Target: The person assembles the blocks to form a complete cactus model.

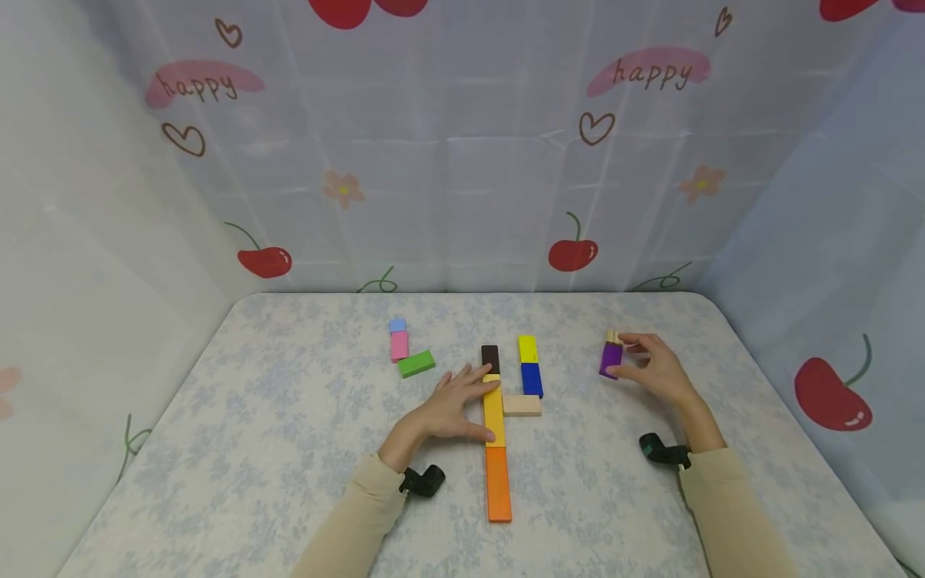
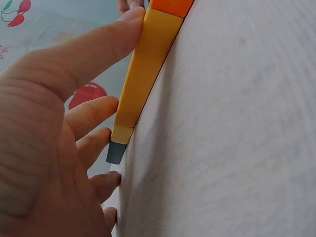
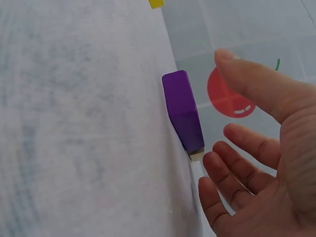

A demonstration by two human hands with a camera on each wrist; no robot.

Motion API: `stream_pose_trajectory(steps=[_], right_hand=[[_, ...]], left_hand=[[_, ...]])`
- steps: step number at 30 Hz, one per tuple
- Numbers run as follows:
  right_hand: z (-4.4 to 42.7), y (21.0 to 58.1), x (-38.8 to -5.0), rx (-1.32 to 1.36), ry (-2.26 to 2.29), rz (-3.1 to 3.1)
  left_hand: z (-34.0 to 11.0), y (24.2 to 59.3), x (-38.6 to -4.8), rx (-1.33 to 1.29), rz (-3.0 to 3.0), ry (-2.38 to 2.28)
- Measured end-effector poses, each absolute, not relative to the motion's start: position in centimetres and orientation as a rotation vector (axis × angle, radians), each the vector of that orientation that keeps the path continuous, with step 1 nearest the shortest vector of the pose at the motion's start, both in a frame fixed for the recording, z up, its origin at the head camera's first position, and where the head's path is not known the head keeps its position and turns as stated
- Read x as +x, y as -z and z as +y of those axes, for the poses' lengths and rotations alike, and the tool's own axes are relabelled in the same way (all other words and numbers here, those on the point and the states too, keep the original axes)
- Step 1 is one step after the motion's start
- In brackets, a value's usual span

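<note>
A straight row of blocks runs away from me: an orange block (image 1: 499, 486), a golden-yellow block (image 1: 495, 417) and a dark block (image 1: 490, 358). My left hand (image 1: 451, 405) lies over the row from the left, with thumb and fingertips touching the golden-yellow part. In the left wrist view those fingers are spread along the golden-yellow block (image 2: 148, 64). On the right, a purple block (image 1: 610, 359) has a pale wooden piece (image 1: 613, 335) at its far end. My right hand (image 1: 658, 369) is beside them; in the right wrist view, its fingers are loose and apart from the purple block (image 3: 182, 108).
Right of the row, a pale wooden block (image 1: 522, 405) lies crosswise near a blue block (image 1: 531, 380) and a bright yellow block (image 1: 528, 348). Farther left are a green block (image 1: 417, 364), a pink block (image 1: 400, 346) and a light-blue block (image 1: 397, 325). Patterned curtains surround the table.
</note>
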State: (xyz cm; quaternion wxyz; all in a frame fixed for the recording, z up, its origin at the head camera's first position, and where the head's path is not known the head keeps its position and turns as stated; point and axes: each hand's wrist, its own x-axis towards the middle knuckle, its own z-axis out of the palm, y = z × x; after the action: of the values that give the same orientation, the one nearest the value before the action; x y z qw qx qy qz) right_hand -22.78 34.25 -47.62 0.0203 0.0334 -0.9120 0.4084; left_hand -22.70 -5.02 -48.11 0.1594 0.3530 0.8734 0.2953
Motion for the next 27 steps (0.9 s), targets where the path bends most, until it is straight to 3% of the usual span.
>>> stream_pose_trajectory(steps=[27], right_hand=[[35.0, 48.9, -23.2, 0.140, -1.289, -2.876]], left_hand=[[-5.0, 48.4, -23.0, 1.015, 2.501, -0.841]])
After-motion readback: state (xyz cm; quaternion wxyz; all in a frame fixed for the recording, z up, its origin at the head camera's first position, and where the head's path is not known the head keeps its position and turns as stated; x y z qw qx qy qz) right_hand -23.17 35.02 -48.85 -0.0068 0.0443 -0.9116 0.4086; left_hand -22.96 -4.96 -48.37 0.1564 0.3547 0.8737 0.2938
